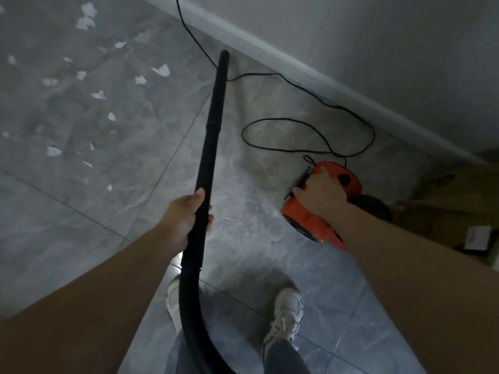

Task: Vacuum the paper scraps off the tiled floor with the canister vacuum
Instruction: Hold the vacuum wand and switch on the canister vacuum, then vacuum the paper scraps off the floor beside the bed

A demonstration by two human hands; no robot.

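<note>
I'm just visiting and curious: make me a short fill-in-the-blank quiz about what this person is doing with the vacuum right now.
1. The left hand grips the black ____.
2. The right hand rests on top of the canister vacuum, whose body is coloured ____.
3. The white paper scraps lie on the tiled floor to the ____ of the wand's tip.
4. The black power cord lies in a ____ near the baseboard.

Missing words: wand; orange; left; loop

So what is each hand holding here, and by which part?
Left hand grips the black vacuum wand on its lower section. Right hand grasps the top of the orange canister vacuum.
</note>
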